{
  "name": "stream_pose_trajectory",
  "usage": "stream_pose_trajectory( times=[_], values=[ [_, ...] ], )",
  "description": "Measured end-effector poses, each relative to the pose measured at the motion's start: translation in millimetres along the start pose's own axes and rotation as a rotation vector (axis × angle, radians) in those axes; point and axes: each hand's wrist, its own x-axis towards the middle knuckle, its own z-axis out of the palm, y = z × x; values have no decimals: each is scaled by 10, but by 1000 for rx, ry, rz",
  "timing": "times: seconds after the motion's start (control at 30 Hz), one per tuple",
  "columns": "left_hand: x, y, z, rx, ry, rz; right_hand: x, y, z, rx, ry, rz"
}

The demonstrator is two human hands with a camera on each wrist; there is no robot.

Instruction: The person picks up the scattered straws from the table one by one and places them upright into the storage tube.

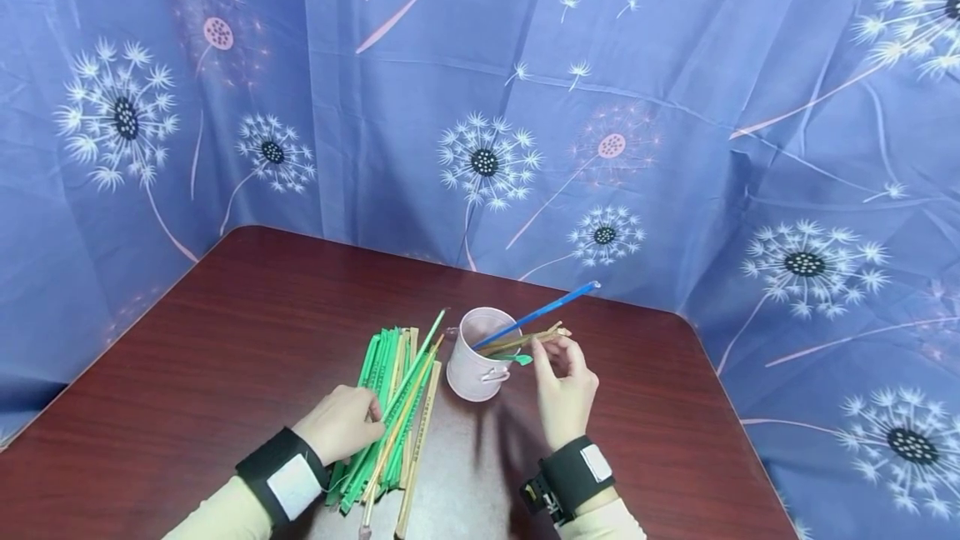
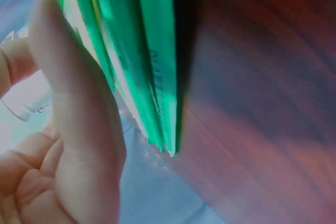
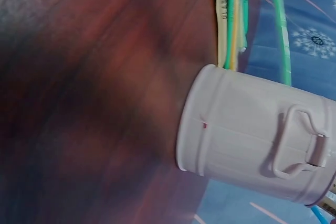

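Note:
A small pale pink pail (image 1: pixel 472 377) with side handles stands upright on the table, in front of my right hand (image 1: pixel 564 390). From its mouth lean a blue stick (image 1: pixel 540 312), brown sticks (image 1: pixel 517 343) and a green tip (image 1: pixel 517 358). My right fingertips pinch the brown sticks just outside the rim. Left of the pail lies a pile of long printed green strips (image 1: pixel 382 352) and tan strips (image 1: pixel 422 440). Over this pile, my left hand (image 1: pixel 345 423) pinches a thin green stick (image 3: pixel 281 30), its far end raised toward the pail; the pinch itself is partly hidden.
A dark red wooden table (image 1: pixel 300 315) with rounded far corners carries everything. Blue curtains (image 1: pixel 390 123) with a dandelion print hang along its back and sides. A thin yellow stick (image 1: pixel 401 419) lies slanted over the pile.

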Motion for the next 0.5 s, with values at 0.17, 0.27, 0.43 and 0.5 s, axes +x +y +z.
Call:
stream_pose_trajectory(
  times=[0.17, 0.27, 0.43, 0.5],
  values=[
    [-20, 59, -4, -1, 33, 51, -51, 46, 15, -60, -43, 24],
    [-29, 95, -12, 18, 43, 73, -74, 70, 19, -88, -66, 28],
    [-33, 124, -22, 45, 53, 113, -82, 81, 18, -113, -85, 49],
    [-32, 131, -25, 44, 62, 132, -84, 82, 17, -119, -87, 64]
  ],
)
